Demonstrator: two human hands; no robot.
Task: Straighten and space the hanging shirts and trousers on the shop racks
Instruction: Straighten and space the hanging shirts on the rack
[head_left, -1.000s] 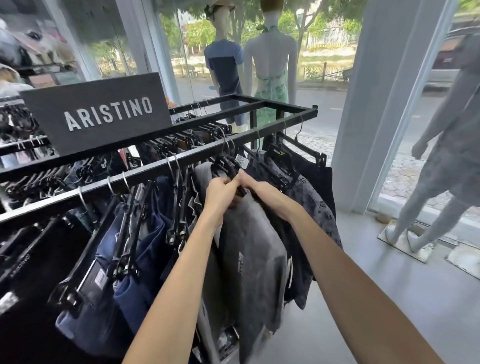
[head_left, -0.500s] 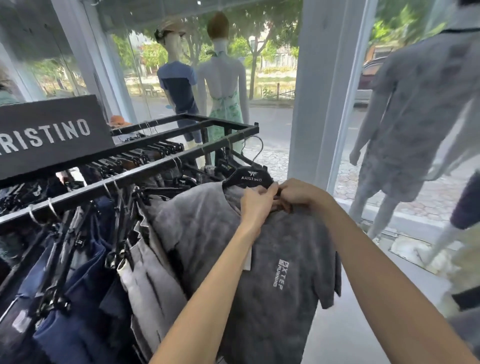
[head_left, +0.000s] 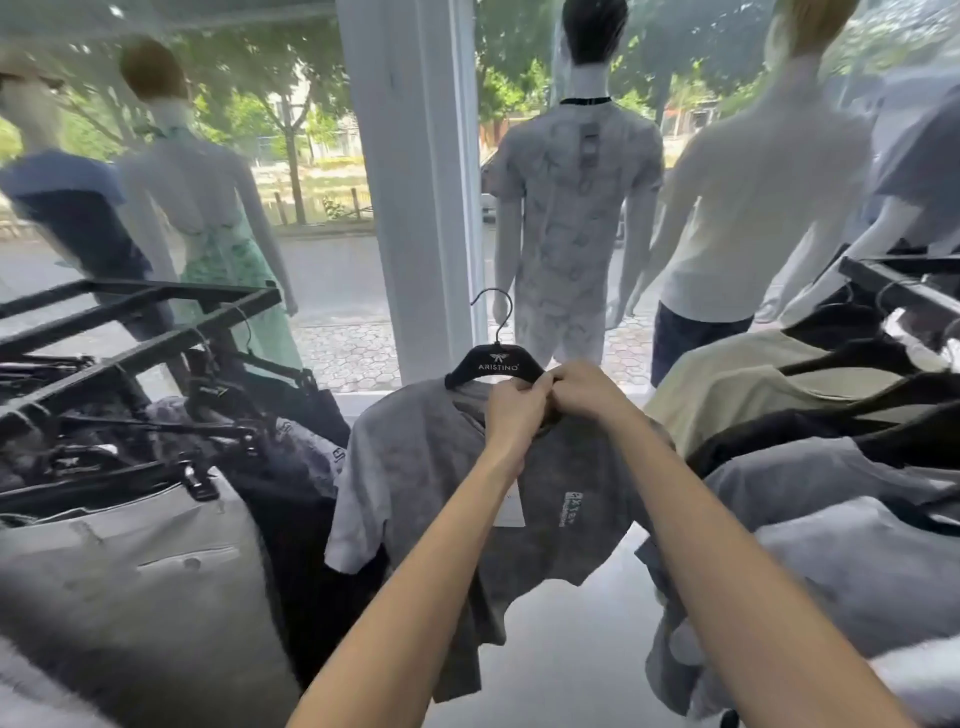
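Both arms stretched forward; my left hand (head_left: 514, 410) and right hand (head_left: 584, 389) touching, fingers curled, gripping collar of grey shirt (head_left: 415, 467) on black hanger (head_left: 493, 364), hook free.

Bright daylight poured through the shop window (head_left: 322, 280) at twelve o'clock; motion blur softened the whole view, and wide-angle distortion bent its edges.
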